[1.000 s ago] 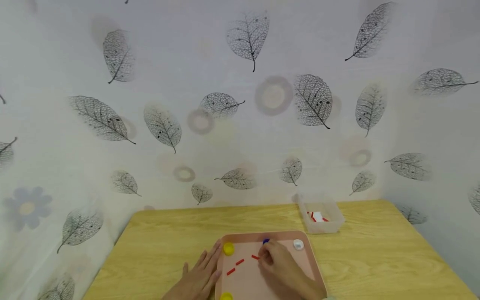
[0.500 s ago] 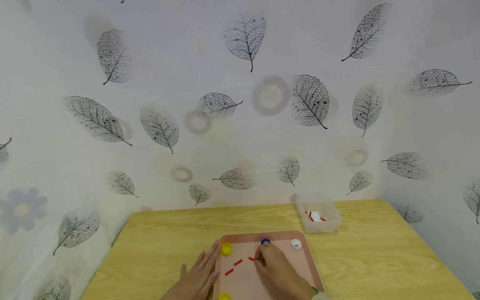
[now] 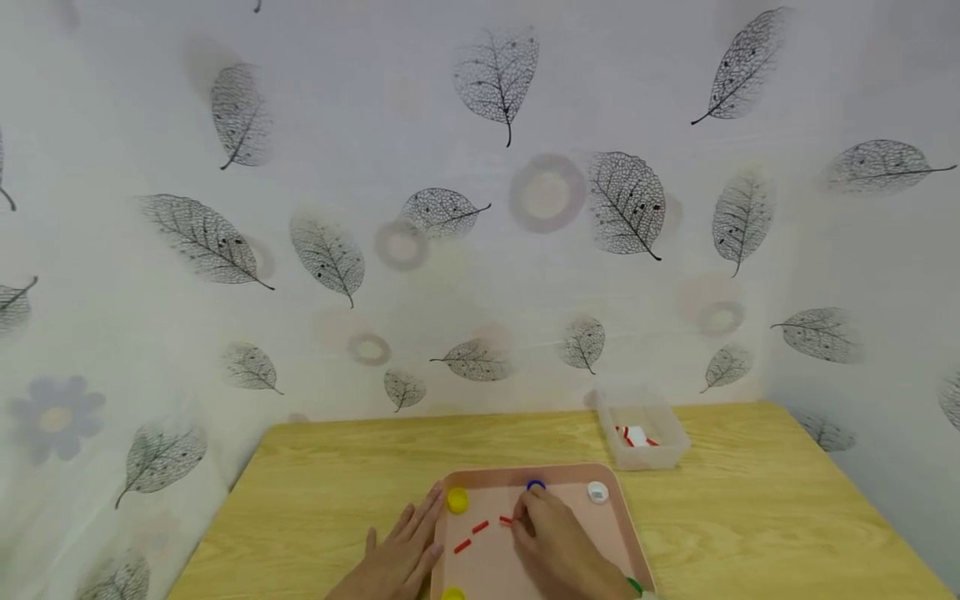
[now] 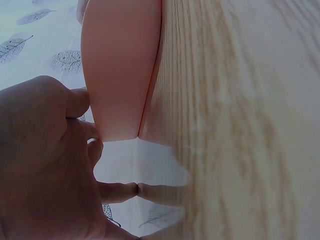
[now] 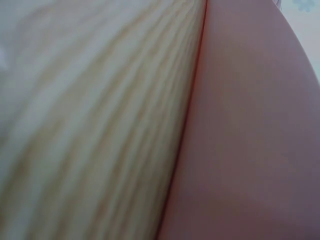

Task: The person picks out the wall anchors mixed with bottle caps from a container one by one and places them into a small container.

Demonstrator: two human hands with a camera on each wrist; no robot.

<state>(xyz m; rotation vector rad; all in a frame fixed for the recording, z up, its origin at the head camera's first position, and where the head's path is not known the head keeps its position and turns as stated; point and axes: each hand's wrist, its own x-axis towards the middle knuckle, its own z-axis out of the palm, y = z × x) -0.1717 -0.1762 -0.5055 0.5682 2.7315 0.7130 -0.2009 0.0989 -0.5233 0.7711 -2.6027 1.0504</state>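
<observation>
A pink tray (image 3: pixel 517 477) lies on the wooden table in the head view. In it are short red sticks, two of them (image 3: pixel 481 527) in a slanting row at the left. My right hand (image 3: pixel 558 537) is over the tray, its thumb and index finger pinching a short red stick (image 3: pixel 506 520); the fingers partly cover it. My left hand (image 3: pixel 397 554) rests with extended fingers against the tray's left rim; the left wrist view shows this hand (image 4: pixel 45 150) touching the tray's outer wall (image 4: pixel 120 65). The right wrist view shows only the tray's wall (image 5: pixel 250 125) and table.
Yellow round pieces lie at the tray's left, one upper (image 3: pixel 457 500) and one lower (image 3: pixel 453 594). A blue round piece (image 3: pixel 536 484) sits beyond my right hand, a white one (image 3: pixel 597 492) at the upper right corner. A clear box (image 3: pixel 651 457) with several red sticks stands behind.
The right hand has shifted slightly left and nearer with the red stick, showing more of the blue piece. The left hand stays at the rim. The head view sways a little.
</observation>
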